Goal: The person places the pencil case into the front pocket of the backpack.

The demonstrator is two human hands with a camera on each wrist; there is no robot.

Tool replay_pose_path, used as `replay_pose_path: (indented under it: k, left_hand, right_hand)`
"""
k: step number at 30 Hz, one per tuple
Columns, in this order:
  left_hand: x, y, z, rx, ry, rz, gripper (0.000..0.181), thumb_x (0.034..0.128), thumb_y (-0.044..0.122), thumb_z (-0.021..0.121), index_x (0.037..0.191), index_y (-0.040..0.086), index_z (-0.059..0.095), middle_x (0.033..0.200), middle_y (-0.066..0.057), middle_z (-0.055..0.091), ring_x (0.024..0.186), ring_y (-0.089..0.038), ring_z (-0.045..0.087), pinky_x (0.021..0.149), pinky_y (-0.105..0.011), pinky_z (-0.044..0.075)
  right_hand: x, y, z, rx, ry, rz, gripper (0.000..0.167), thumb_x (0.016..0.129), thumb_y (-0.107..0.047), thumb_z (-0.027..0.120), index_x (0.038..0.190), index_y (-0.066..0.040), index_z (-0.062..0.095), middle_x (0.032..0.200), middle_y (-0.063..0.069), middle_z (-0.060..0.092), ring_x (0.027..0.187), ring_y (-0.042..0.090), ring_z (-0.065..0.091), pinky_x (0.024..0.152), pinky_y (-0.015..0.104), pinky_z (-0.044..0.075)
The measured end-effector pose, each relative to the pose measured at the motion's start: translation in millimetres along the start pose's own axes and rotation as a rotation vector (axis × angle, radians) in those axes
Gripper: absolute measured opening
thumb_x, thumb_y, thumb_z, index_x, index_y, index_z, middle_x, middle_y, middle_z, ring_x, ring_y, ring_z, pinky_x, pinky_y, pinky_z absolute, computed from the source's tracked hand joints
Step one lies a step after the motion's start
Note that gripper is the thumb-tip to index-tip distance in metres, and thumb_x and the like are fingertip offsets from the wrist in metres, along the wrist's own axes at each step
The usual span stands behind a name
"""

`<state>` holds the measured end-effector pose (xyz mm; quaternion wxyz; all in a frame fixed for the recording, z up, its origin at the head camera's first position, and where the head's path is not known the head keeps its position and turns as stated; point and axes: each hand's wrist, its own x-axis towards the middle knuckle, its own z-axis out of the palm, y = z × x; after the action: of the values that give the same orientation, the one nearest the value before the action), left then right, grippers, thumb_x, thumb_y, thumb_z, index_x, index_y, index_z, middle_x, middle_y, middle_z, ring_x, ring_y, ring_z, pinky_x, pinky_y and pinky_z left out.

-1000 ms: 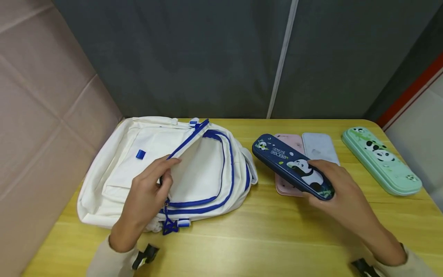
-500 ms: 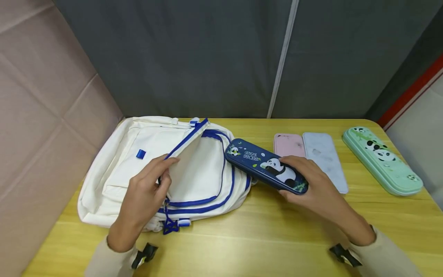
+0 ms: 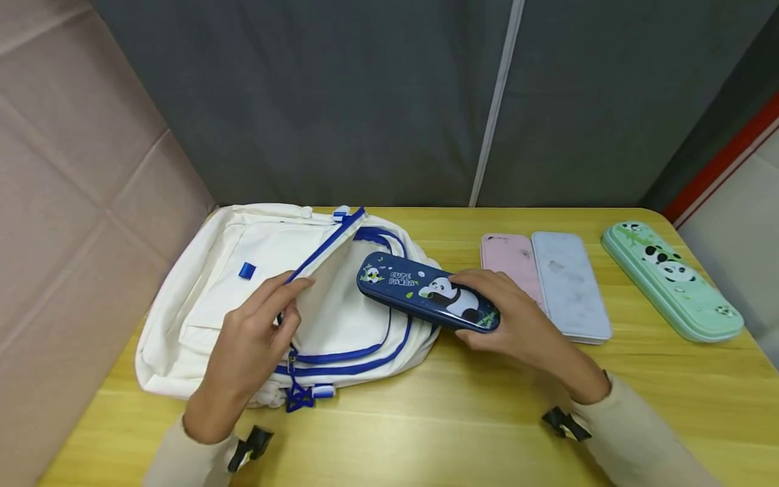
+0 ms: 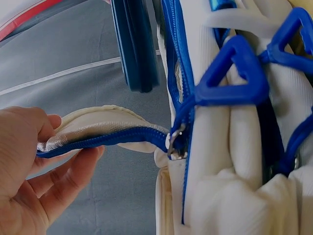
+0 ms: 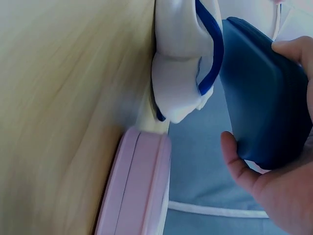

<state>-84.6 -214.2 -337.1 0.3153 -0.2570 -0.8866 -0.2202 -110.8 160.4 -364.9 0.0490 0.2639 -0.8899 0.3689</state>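
A white backpack [image 3: 219, 297] with blue trim lies flat on the table, its front pocket unzipped. My left hand [image 3: 252, 345] pinches the edge of the pocket flap [image 4: 107, 134] and holds it lifted, as the left wrist view also shows. With my right hand [image 3: 517, 325] I grip a dark blue pencil case [image 3: 426, 291] printed with a panda and "CUTE PANDA". It is held by its right end, tilted, over the right part of the open pocket. Its left end is apart from the raised flap. A blue triangular zipper pull [image 4: 232, 73] hangs by the pocket.
Right of the backpack lie a pink case [image 3: 511, 264] and a pale blue-grey case [image 3: 572, 284], side by side. A mint green panda pencil case [image 3: 672, 281] lies at the far right of the wooden table [image 3: 395, 433]. A grey curtain [image 3: 341, 101] stands behind.
My right hand has carried the dark blue pencil case leftward, from above the pink case to over the backpack's pocket. The left hand keeps holding the flap in nearly the same place.
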Motion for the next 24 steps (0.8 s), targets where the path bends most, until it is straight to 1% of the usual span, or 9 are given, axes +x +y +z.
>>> replay_pose_path:
  k: [4,8,11,15,19,24]
  left_hand:
    - [1.1,0.4,-0.3,-0.003,-0.002,-0.005,0.043,0.0857,-0.012,0.066,0.123,0.006,0.075,0.118,-0.015,0.073,0.075,-0.016,0.063,0.056,-0.015,0.048]
    - [1.7,0.8,-0.7,-0.014,-0.004,-0.021,0.042,0.0865,-0.013,0.066,0.123,0.006,0.075,0.119,-0.014,0.073,0.078,-0.016,0.065,0.056,-0.012,0.047]
    - [2.1,1.1,-0.8,-0.026,0.011,-0.025,0.043,0.0864,-0.014,0.065,0.122,0.006,0.075,0.119,-0.014,0.073,0.079,-0.016,0.065,0.055,-0.011,0.047]
    - [2.9,1.7,-0.9,-0.032,0.037,-0.013,0.042,0.0861,-0.014,0.064,0.121,0.006,0.076,0.120,-0.014,0.074,0.077,-0.016,0.066,0.056,-0.013,0.049]
    - [4.0,2.9,-1.9,-0.034,0.042,-0.016,0.040,0.0880,-0.012,0.062,0.121,0.005,0.076,0.121,-0.015,0.074,0.076,-0.018,0.066,0.057,-0.013,0.050]
    - [5.5,3.6,-2.2,-0.041,0.039,-0.038,0.036,0.0918,-0.008,0.059,0.121,0.005,0.077,0.122,-0.017,0.074,0.075,-0.020,0.067,0.057,-0.016,0.052]
  right_hand:
    - [8.7,-3.8,6.4,0.006,-0.031,-0.027,0.068,0.083,-0.021,0.086,0.145,-0.020,0.060,0.148,0.007,0.060,0.132,0.027,0.054,0.106,0.052,0.047]
    - [17.3,-7.4,12.6,0.015,-0.072,-0.023,0.066,0.083,-0.022,0.085,0.145,-0.019,0.060,0.147,0.010,0.059,0.134,0.031,0.054,0.108,0.055,0.048]
    - [23.3,-11.0,16.3,0.016,-0.113,-0.007,0.066,0.084,-0.024,0.085,0.146,-0.020,0.060,0.149,0.010,0.058,0.137,0.033,0.052,0.110,0.057,0.047]
    - [30.8,-16.2,20.0,0.021,-0.160,-0.004,0.067,0.084,-0.026,0.084,0.146,-0.022,0.059,0.153,0.007,0.056,0.141,0.034,0.048,0.112,0.058,0.045]
    - [37.6,-19.7,23.3,0.025,-0.194,-0.030,0.066,0.084,-0.027,0.083,0.146,-0.022,0.060,0.153,0.005,0.056,0.142,0.034,0.048,0.116,0.060,0.042]
    - [45.0,-21.6,28.8,0.032,-0.237,-0.062,0.064,0.085,-0.030,0.082,0.145,-0.020,0.061,0.152,0.005,0.057,0.143,0.031,0.049,0.125,0.063,0.030]
